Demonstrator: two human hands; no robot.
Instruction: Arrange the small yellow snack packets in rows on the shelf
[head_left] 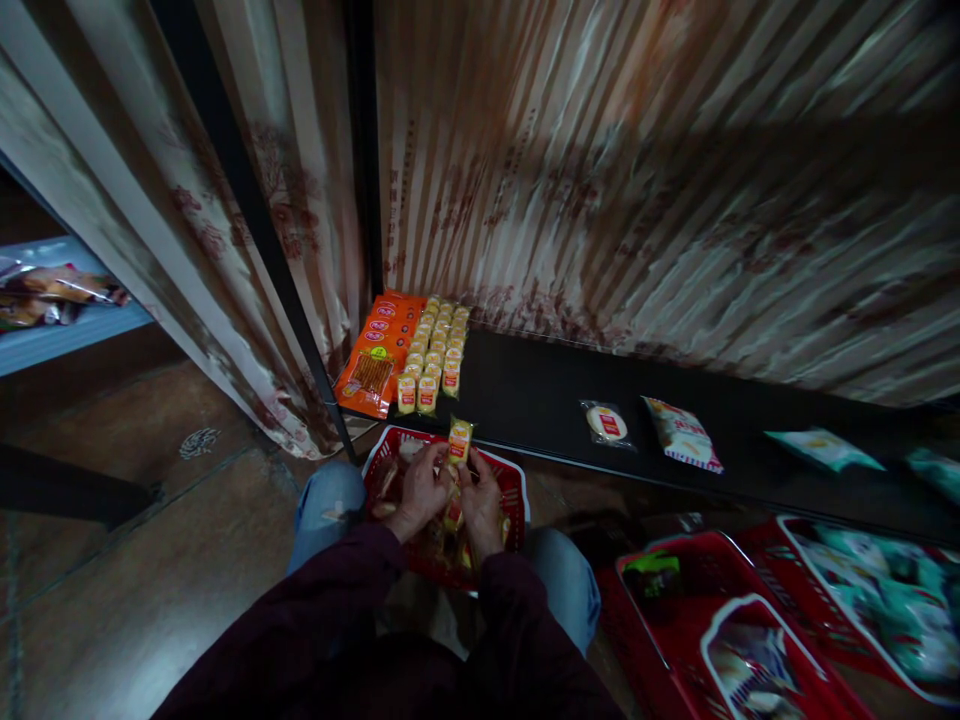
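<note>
Between my knees sits a red shopping basket (523, 492) with a white rim, holding several wrapped snacks. Over it, my left hand (424, 492) and my right hand (481, 497) pinch a small yellow snack packet (460, 441) from both sides, upright, its red label facing me. Just beyond, on the black shelf (517, 385), matching yellow packets (435, 350) stand in neat rows. Left of those rows lie overlapping orange snack bags (379, 350). My fingertips are closed at the packet's lower part.
Farther right on the shelf are a round wrapped snack (606, 424), a white-and-red bag (682, 434) and a pale green packet (823, 448). Red baskets (626, 620) with packets stand on the floor at right. Black metal posts (365, 150) and a curtain (600, 180) border the shelf.
</note>
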